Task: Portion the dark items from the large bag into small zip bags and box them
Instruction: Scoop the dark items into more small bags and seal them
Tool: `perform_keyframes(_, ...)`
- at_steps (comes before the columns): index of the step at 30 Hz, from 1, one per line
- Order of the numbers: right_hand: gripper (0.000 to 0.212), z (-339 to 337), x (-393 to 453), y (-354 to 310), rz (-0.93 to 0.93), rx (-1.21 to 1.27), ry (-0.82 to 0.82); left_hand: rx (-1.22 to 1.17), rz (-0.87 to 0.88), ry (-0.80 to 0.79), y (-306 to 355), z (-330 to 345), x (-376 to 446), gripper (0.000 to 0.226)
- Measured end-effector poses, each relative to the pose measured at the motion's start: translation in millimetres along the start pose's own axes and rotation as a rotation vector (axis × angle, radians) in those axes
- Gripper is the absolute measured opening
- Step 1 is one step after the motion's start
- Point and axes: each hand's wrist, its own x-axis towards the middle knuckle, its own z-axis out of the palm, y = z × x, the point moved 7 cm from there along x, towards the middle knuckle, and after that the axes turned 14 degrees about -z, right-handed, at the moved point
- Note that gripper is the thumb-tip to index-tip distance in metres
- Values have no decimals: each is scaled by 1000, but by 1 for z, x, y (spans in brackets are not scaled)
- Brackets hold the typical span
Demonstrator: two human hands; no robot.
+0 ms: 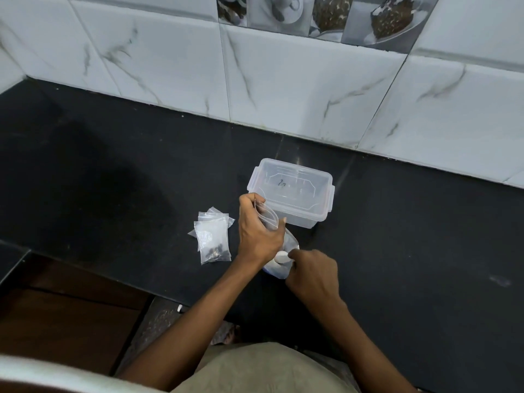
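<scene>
The small zip bag [268, 218] is up off the counter, just in front of the clear plastic box [292, 191], and the left hand [256, 228] is gripping it near the mouth, fingers curled round the top edge and thumb pinching the far side so the opening is gaping a bit. Below it the large bag [283, 260] is sitting on the black countertop [397, 236], and the right hand [313, 275] is working at its top, fingers curled in and pinching at the plastic or something pale inside it. Honestly can't tell which, it's too bunched up.

If you're doing this step, I'd say keep the little bag's mouth held wide and right over the big one, so anything dropped is falling back in rather than rolling across a black counter where dark bits are basically vanishing. Small pinches are probably better than a scoop, since the zip track is going to jam if stuff is sitting in it.

Off to the left, a little pile of zip bags [212, 236] is lying flat, and the front one is showing dark items [214, 252] at its bottom, so that's looking like a finished portion. The box is looking closed with its lid on, so it'll need opening before anything's getting boxed. Marbled wall tiles [283, 89] are running along behind.
</scene>
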Motion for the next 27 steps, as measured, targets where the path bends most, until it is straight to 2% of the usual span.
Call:
perform_keyframes(4,34,6,3,-2,-14,-40,-88,-9,-25,-56,8,3,5,68)
perform_keyframes(11,33,-24,-8,2,10,23,122,-37,-80,-242,17,16,8,87)
perform_keyframes(13,35,-54,-13,-3,-1,89,348,-126,-87,-301,25,17,7,73)
perform_keyframes(15,35,-80,-17,-5,-19,336,576,-255,-115,-335,32,17,7,55)
perform_keyframes(16,34,-90,-13,-6,-42,474,631,-292,-135,-353,33,18,8,49)
perform_keyframes(18,27,-106,0,-9,-67,617,653,-325,-135,-384,43,17,7,36)
perform_keyframes(21,7,-125,13,-6,-66,634,726,-379,-108,-459,63,18,4,27)
perform_keyframes(25,11,-144,19,8,-40,676,816,-422,-113,-548,89,14,8,21)
perform_keyframes(27,9,-156,22,15,-42,706,825,-381,-92,-539,101,9,19,8)
